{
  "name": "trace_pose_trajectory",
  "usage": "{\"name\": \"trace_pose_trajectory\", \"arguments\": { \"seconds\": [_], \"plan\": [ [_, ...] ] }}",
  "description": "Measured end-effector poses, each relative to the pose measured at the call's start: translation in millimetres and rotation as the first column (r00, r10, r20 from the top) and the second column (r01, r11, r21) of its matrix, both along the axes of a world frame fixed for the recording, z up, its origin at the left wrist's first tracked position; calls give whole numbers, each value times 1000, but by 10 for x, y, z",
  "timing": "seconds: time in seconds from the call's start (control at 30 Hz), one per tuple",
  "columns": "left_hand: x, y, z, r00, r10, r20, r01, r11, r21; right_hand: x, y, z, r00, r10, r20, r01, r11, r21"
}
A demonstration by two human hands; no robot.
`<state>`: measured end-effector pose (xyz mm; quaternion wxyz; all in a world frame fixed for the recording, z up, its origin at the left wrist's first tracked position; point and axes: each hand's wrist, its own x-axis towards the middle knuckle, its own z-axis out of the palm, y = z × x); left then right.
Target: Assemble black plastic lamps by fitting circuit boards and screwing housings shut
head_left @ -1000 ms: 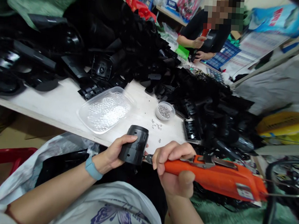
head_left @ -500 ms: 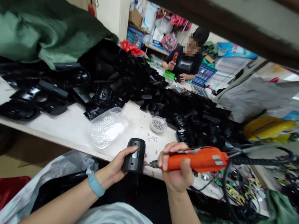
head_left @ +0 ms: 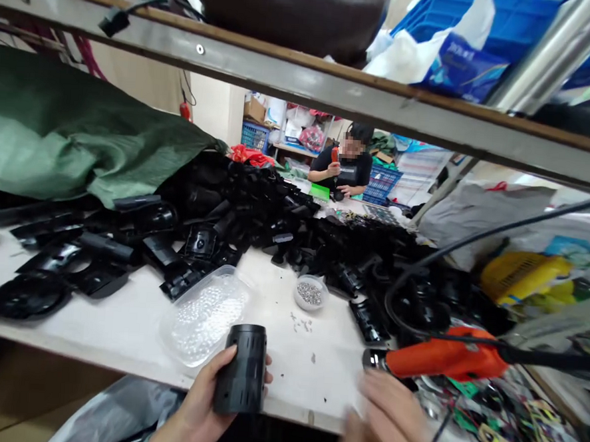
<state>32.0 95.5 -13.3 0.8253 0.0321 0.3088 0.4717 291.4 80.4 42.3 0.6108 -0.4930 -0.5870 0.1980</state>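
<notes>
A black plastic cylindrical housing [head_left: 240, 371] is held in the left hand [head_left: 196, 402], just above the table's [head_left: 315, 382] front edge. Its long axis stands nearly upright, with a slight tilt, and its matte wall is pierced by narrow slots. The left-hand fingers [head_left: 227, 362] are clamped around the housing. The right hand [head_left: 385, 420] is blurred at the lower right, and the state of its fingers [head_left: 388, 403] cannot be told. An orange electric screwdriver [head_left: 441, 360] is located just above that hand, its metal nose pointing left and its black cable [head_left: 541, 358] running right; contact with the hand cannot be confirmed. Behind the housing stands a clear plastic tray [head_left: 202, 319] of transparent beads. A small round dish of steel screws [head_left: 310, 293] and loose screws [head_left: 301, 323] are on the table, beside a heap of glossy black moulded plastic parts [head_left: 273, 246].
</notes>
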Motion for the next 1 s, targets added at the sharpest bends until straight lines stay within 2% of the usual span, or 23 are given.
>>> {"name": "trace_pose_trajectory", "arguments": {
  "seconds": [0.07, 0.1, 0.17, 0.23, 0.27, 0.33, 0.47, 0.57, 0.67, 0.87, 1.0],
  "plan": [
    [19, 17, -41, 999, -51, 19, 50, 999, 18, -266, 487, 4, 942, -88, 324, 116, 991, -68],
    [35, 20, -58, 997, -76, 28, 75, 997, 28, -361, 815, 29, 887, -104, 449, 204, 962, -180],
    [71, 16, -85, 992, -115, 49, 113, 993, 38, -456, 1499, 85, 856, -131, 501, 290, 923, -254],
    [96, 7, -101, 990, -126, 67, 124, 992, 38, -473, 2048, 112, 834, -133, 536, 330, 899, -289],
    [102, 3, -106, 989, -124, 76, 121, 992, 43, -475, 2233, 108, 826, -109, 553, 323, 895, -307],
    [104, 2, -112, 988, -121, 92, 116, 991, 60, -501, 2419, 71, 815, -50, 577, 294, 894, -338],
    [96, 15, -132, 984, -114, 133, 108, 993, 49, -619, 2318, -33, 822, 32, 569, 228, 897, -379],
    [97, 22, -153, 987, -73, 140, 83, 994, -69, -669, 2190, -56, 860, 39, 509, 182, 908, -378],
    [104, 23, -139, 994, -31, 101, 48, 984, -170, -653, 2184, -37, 920, 29, 392, 132, 916, -378],
    [130, 34, -5, 998, -12, 68, 17, 997, -77, -622, 2189, 56, 999, -25, 33, 36, 924, -381],
    [126, 28, 50, 999, -7, 49, 9, 999, -40, -630, 1797, 159, 982, 68, -174, -119, 944, -307]
  ]
}}
